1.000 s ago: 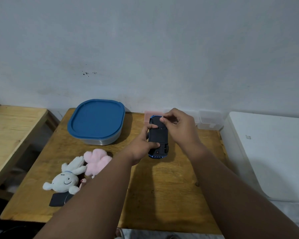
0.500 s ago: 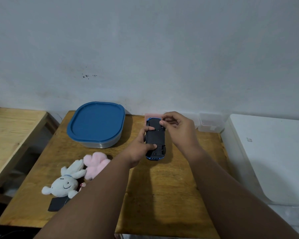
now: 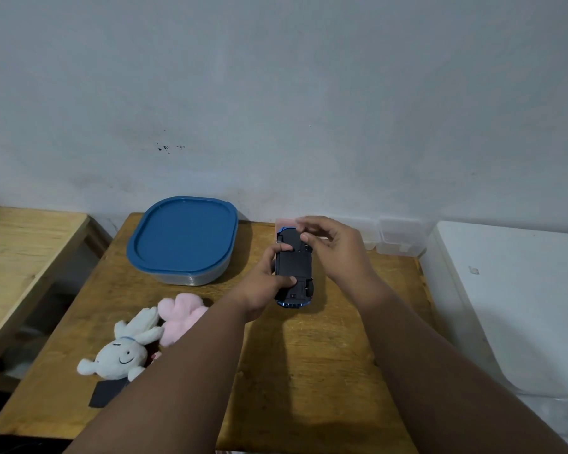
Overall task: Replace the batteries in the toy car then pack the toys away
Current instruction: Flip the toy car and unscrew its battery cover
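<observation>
The right hand's fingertips (image 3: 305, 238) sit at the far end of the toy car (image 3: 294, 273). The thumb tip touches the black underside, the forefinger is raised above it, and I see nothing between them. A moment ago those fingers were bunched down hard on that same end. Now they have lifted and spread a little, so the right hand (image 3: 338, 250) hangs loosely curled beside the car rather than pressing on it.

The left hand (image 3: 263, 285) has not let go. Its thumb lies across the belly and another finger is hooked lower down, holding the car wheels-up just over the wooden table (image 3: 309, 371).

I would guess the person has been working at the catch of the battery hatch and has eased off to take a new purchase. The panel looks flat and closed to me, though it is too dark to be sure. If so, the battery swap is only at its opening step.

Nothing is packed. The white plush rabbit (image 3: 122, 353) and the pink plush toy (image 3: 181, 314) lie touching near the left edge. The blue-lidded container (image 3: 182, 237) stands behind them with its lid on. A pink box (image 3: 284, 222) and some clear plastic boxes (image 3: 400, 235) line the wall beyond the car.
</observation>
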